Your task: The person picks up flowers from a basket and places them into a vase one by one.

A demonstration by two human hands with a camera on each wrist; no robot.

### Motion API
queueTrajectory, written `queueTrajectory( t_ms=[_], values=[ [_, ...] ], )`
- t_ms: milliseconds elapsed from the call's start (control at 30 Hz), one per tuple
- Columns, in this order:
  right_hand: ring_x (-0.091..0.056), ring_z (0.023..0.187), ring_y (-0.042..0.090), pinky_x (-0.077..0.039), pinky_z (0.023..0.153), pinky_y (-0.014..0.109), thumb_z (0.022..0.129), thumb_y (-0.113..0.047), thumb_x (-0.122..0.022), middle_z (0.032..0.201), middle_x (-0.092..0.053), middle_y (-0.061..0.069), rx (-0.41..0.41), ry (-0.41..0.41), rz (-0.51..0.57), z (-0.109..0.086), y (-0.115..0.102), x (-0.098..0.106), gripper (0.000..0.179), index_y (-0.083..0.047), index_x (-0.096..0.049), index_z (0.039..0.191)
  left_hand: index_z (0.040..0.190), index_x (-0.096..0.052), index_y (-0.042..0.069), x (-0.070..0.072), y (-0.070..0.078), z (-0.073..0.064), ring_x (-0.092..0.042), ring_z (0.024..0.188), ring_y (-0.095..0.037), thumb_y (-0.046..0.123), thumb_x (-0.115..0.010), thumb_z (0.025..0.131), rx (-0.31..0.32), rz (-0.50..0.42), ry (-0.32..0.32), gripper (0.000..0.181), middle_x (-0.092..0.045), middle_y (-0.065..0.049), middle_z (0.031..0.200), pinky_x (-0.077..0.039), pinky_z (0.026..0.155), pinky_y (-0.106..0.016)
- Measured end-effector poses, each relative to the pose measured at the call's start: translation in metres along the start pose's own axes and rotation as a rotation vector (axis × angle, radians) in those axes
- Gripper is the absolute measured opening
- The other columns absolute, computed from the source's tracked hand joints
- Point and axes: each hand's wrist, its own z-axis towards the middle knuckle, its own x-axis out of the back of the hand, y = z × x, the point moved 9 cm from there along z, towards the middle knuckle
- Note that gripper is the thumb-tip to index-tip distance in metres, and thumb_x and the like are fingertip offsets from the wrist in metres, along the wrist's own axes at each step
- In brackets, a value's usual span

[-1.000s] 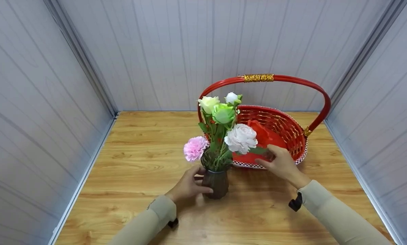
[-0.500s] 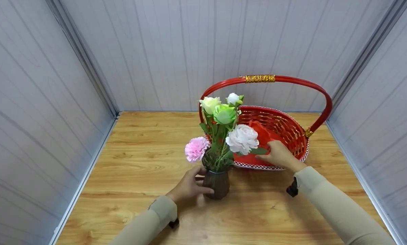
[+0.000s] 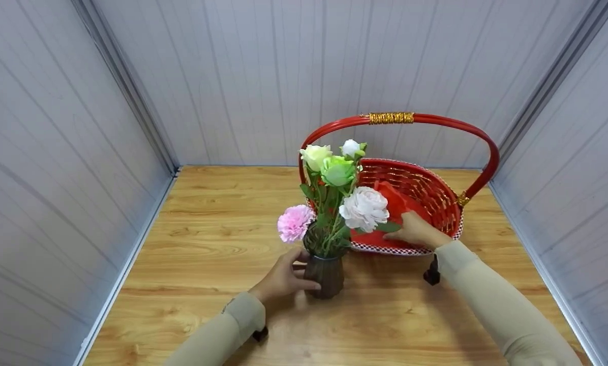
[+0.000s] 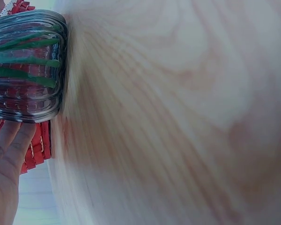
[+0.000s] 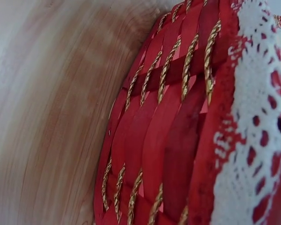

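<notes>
My left hand (image 3: 283,277) holds a dark, see-through vase (image 3: 325,279), thumb across its front and fingers behind it. The vase stands upright on the table. In the left wrist view, green stems show inside the ribbed glass vase (image 4: 30,65). It carries a pink carnation (image 3: 295,223), a large white flower (image 3: 365,209), a green rose (image 3: 338,172), a cream rose (image 3: 316,157) and a white bud (image 3: 351,148). My right hand (image 3: 418,231) reaches over the front rim of a red woven basket (image 3: 438,203), thumb and index finger apart; its other fingers are hidden.
A tall red handle (image 3: 479,134) bound with gold arches over the basket. A crumpled red piece (image 3: 391,197) lies inside. White lace (image 5: 253,126) trims the basket's rim. Pale panel walls (image 3: 233,81) enclose the wooden table (image 3: 207,229) on three sides.
My right hand has moved forward and down into the basket, toward the crumpled red piece. The left hand stays at the vase, and the flowers keep their arrangement.
</notes>
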Motion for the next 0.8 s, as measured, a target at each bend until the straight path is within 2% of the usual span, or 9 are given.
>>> queueTrajectory(
  t_ms=[200, 367, 600, 800],
  values=[
    [-0.051, 0.149, 0.044, -0.037, 0.130, 0.065, 0.096, -0.026, -0.086, 0.160, -0.056, 0.022, -0.013, -0.049, 0.038, 0.003, 0.002, -0.003, 0.078, -0.002, -0.048, 0.160, 0.124, -0.061, 0.003, -0.001, 0.001, 0.000, -0.066, 0.131, -0.032, 0.002, -0.096, 0.080, 0.001, 0.008, 0.000, 0.057, -0.065, -0.015, 0.133, -0.060, 0.113, -0.053],
    [-0.046, 0.154, 0.044, -0.033, 0.132, 0.066, 0.097, -0.020, -0.085, 0.164, -0.052, 0.020, 0.012, -0.078, 0.076, 0.007, 0.003, -0.007, 0.078, -0.005, -0.045, 0.163, 0.124, -0.060, 0.004, -0.001, 0.000, 0.001, -0.065, 0.133, -0.034, 0.003, -0.096, 0.080, 0.007, 0.010, -0.006, 0.057, -0.065, -0.015, 0.134, -0.060, 0.113, -0.053],
    [-0.053, 0.146, 0.046, -0.037, 0.129, 0.067, 0.097, -0.017, -0.083, 0.155, -0.060, 0.024, 0.073, -0.083, 0.078, 0.008, 0.001, -0.009, 0.066, 0.000, -0.055, 0.154, 0.129, -0.061, 0.002, -0.001, 0.001, 0.001, -0.065, 0.131, -0.033, 0.000, -0.096, 0.080, -0.002, -0.023, -0.003, 0.060, -0.067, -0.017, 0.133, -0.058, 0.114, -0.057],
    [-0.049, 0.149, 0.047, -0.034, 0.130, 0.068, 0.099, -0.014, -0.081, 0.158, -0.057, 0.025, 0.068, -0.105, 0.116, 0.009, 0.001, -0.012, 0.065, 0.002, -0.052, 0.156, 0.130, -0.062, 0.002, -0.002, 0.001, 0.000, -0.065, 0.132, -0.038, 0.001, -0.096, 0.080, 0.002, -0.008, 0.000, 0.061, -0.067, -0.018, 0.133, -0.058, 0.114, -0.059]
  ],
)
